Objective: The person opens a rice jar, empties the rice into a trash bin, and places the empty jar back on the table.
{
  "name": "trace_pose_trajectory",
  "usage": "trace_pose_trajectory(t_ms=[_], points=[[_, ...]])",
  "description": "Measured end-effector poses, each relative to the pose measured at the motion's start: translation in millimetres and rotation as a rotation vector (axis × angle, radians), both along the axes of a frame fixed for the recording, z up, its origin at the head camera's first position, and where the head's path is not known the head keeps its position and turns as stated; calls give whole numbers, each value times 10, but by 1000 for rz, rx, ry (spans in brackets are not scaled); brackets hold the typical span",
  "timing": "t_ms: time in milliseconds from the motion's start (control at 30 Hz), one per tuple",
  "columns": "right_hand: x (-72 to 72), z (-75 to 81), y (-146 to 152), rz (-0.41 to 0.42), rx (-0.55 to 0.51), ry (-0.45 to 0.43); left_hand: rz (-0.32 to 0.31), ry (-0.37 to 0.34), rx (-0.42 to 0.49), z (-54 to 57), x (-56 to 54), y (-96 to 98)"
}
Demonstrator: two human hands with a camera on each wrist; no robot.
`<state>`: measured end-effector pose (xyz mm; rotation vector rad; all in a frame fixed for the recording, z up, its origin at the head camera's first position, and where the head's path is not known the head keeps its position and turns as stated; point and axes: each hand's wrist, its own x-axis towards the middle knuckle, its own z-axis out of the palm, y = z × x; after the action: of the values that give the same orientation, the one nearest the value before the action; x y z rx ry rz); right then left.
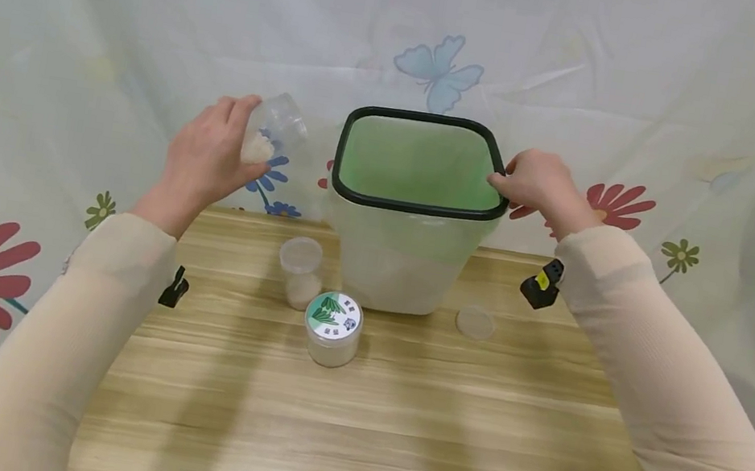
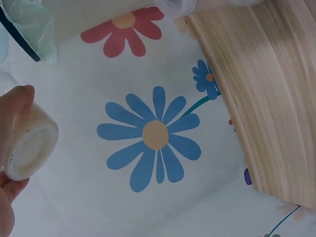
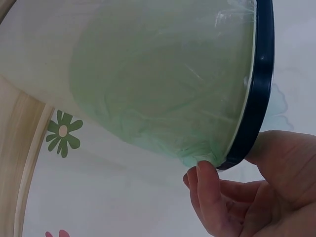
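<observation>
Raised to the left of a white trash bin, my left hand grips a clear plastic jar. The jar is tilted, its mouth toward the bin, with something white near its bottom. In the left wrist view the base of the jar shows between thumb and fingers. My right hand pinches the right side of the bin's black rim, thumb over the edge. A thin green bag lines the bin and hangs over its outside under the rim, close to my right fingertips.
On the wooden table, a jar with a green-and-white printed lid stands before the bin. Left of it is another clear jar with white contents. A clear round lid lies right of the bin. A flowered curtain hangs behind.
</observation>
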<state>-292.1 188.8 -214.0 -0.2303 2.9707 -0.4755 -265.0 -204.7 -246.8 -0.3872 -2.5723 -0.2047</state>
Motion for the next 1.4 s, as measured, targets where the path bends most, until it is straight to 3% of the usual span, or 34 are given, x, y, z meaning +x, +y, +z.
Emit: trace_pose_trajectory(t_ms=[567,833,1400], points=[[-22,-66,-89,-33,0,29,-27,-6,-93,169,-34,189],[-18,-61,-93,-42,30,44,-77,49,-125,262,-63,297],[-13,-16,-86,-59,28,-32,-137,47,-230,431,-70,540]])
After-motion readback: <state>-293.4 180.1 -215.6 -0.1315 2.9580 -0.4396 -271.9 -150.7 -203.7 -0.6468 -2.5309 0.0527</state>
